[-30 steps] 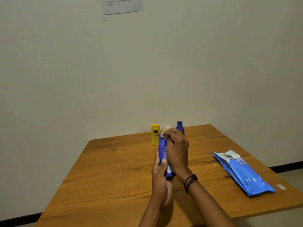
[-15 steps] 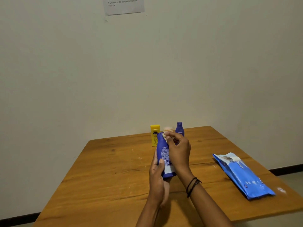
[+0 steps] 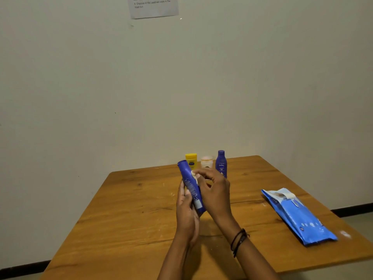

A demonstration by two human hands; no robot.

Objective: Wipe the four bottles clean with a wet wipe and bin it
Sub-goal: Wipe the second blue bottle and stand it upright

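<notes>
My left hand grips a tall blue bottle by its lower half, held above the wooden table and tilted with its top to the left. My right hand presses a small white wet wipe against the bottle's upper side. At the table's back edge stand a yellow bottle, a small pale jar and a smaller blue bottle. My right hand hides the lower part of the jar.
A blue pack of wet wipes lies on the right side of the table, its flap open. The table stands against a plain wall with a printed sheet taped up high. No bin is in view.
The blue bottle has tilted further to the left. My right hand with the wipe has slid down from the cap onto the bottle's upper side.
</notes>
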